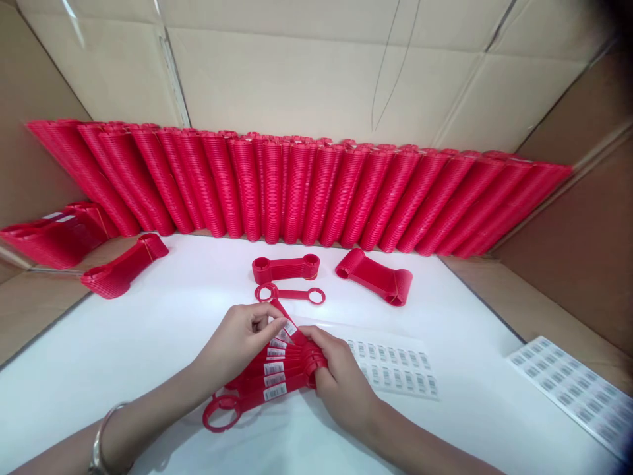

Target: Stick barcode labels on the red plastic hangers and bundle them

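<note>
Several flat red plastic pieces with a ring at each end are fanned out (262, 382) on the white table, each bearing a small barcode sticker. My right hand (341, 382) is closed on the fan's right end, where the rings overlap. My left hand (242, 340) pinches the topmost piece of the fan, fingertips on its sticker. A sheet of barcode stickers (395, 368) lies just right of my right hand. Beyond the hands a single red piece (290, 293) lies flat, with a short stack of the same pieces (285, 268) behind it.
Tall stacks of red pieces (297, 191) lean in a long row against the cardboard back wall. Smaller bundles lie at right centre (376, 276), at left (123, 267) and far left (49, 234). A second sticker sheet (573, 389) lies at the right edge. Cardboard walls enclose the table (123, 343).
</note>
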The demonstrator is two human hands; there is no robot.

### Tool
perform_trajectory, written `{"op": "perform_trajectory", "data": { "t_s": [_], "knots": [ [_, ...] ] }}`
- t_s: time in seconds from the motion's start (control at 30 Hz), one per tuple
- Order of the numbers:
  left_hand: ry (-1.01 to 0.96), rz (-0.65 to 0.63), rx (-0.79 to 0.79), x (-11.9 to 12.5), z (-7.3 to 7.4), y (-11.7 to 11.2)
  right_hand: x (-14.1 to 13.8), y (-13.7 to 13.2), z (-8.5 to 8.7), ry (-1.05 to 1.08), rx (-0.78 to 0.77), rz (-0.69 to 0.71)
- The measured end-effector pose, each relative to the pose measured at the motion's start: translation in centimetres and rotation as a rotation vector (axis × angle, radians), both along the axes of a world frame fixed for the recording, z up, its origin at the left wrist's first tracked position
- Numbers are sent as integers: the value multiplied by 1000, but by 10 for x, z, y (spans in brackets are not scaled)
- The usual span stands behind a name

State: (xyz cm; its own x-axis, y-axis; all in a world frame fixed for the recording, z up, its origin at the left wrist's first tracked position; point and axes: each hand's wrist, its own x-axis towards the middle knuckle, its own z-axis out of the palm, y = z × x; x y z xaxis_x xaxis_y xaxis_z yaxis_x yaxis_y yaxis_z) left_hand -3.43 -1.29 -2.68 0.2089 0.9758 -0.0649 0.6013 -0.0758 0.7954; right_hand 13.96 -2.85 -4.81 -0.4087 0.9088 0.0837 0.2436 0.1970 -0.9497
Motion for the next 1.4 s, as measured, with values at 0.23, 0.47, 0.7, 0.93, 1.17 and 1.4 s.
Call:
{"op": "perform_trajectory", "data": {
  "t_s": [0.23,0.47,0.7,0.93,1.17,1.4],
  "knots": [
    [387,-106,458,0,-4,-4,0,-1,-1,19,44,21],
    [590,-84,841,-5,-3,1,2,-2,-1,49,113,40],
    [269,-60,480,-16,8,7,12,-3,0,-15,183,123],
    [270,-303,307,-15,6,2,43,-17,-13,-264,352,165],
    [325,-509,164,-4,10,-32,55,-34,-25,-580,440,-54],
    [528,-472,80,8,-6,-52,58,-38,-21,-627,396,-112]
  ]
}}
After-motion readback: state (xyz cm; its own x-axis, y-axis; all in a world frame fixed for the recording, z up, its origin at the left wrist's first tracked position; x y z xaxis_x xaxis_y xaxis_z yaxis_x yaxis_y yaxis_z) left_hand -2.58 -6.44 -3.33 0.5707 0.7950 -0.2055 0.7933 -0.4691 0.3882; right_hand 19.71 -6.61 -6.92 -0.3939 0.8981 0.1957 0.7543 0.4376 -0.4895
